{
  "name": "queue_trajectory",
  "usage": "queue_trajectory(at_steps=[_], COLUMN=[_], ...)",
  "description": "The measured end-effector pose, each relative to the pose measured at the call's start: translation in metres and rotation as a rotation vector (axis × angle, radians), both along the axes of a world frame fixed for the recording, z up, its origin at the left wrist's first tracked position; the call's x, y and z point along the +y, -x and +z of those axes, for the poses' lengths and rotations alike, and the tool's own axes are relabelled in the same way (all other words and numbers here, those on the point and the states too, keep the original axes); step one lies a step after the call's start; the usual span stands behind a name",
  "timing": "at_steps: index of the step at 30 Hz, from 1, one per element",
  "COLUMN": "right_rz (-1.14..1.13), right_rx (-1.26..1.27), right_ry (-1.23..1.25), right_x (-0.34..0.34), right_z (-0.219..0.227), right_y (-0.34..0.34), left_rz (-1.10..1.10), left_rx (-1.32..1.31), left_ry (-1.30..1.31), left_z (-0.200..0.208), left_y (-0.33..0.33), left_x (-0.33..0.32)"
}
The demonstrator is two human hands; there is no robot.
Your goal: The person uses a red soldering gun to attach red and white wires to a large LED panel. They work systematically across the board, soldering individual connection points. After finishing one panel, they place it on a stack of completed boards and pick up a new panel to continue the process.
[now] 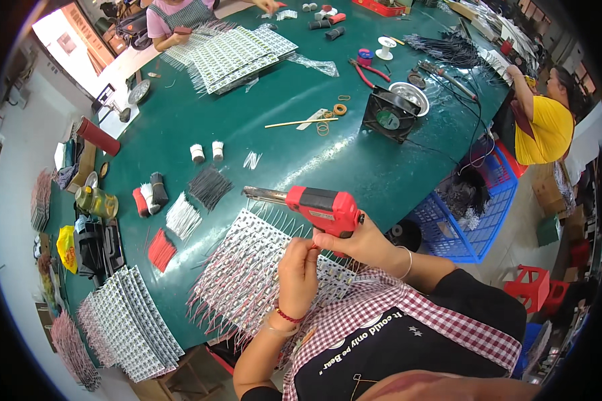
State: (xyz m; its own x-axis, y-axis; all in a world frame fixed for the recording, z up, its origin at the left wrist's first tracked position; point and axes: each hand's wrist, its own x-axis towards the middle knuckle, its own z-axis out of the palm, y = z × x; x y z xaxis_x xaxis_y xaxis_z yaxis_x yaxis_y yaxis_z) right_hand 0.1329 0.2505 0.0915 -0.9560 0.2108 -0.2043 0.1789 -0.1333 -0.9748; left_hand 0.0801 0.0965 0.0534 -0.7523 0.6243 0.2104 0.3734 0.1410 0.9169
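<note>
A red-and-black heat gun (322, 206) with a long metal nozzle is in my right hand (362, 242); the fingers wrap its handle, and the nozzle points left. My left hand (297, 271) is closed in a pinch just below the gun, and whatever sits between its fingertips is too small to make out. Under both hands lies a white circuit-board panel (251, 248) covered with small parts. Thin red and pale wires stick out along its edges. My left forearm covers part of the panel.
Red (161, 250), white (183, 217) and black tube piles (210, 186) lie left of the panel. More wired panels (130, 321) are stacked at the lower left. A fan (386, 115), red pliers (368, 72) and blue crate (471, 227) stand right. Two other people work around the table.
</note>
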Motion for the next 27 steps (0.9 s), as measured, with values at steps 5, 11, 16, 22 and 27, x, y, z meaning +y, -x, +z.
queue_trajectory(at_steps=[5,11,16,22,27], right_rz=[-0.167,-0.232,-0.208,-0.198,-0.186], right_rx=[0.030,0.016,-0.015,-0.001,0.080], right_ry=[-0.130,-0.228,-0.256,-0.154,-0.051], right_x=[0.012,0.031,0.032,0.028,0.019], right_z=[-0.010,-0.022,-0.046,-0.044,-0.023], right_y=[-0.004,-0.012,-0.018,-0.016,-0.017], left_rz=[-0.036,-0.106,-0.162,-0.127,-0.117], left_rx=[-0.108,-0.144,-0.169,-0.109,-0.091], left_ry=[-0.119,-0.204,-0.069,-0.056,-0.116], left_z=[-0.019,-0.048,-0.066,-0.053,-0.034], left_y=[0.006,0.010,0.008,0.007,0.007], left_x=[0.032,0.055,0.053,0.047,0.040])
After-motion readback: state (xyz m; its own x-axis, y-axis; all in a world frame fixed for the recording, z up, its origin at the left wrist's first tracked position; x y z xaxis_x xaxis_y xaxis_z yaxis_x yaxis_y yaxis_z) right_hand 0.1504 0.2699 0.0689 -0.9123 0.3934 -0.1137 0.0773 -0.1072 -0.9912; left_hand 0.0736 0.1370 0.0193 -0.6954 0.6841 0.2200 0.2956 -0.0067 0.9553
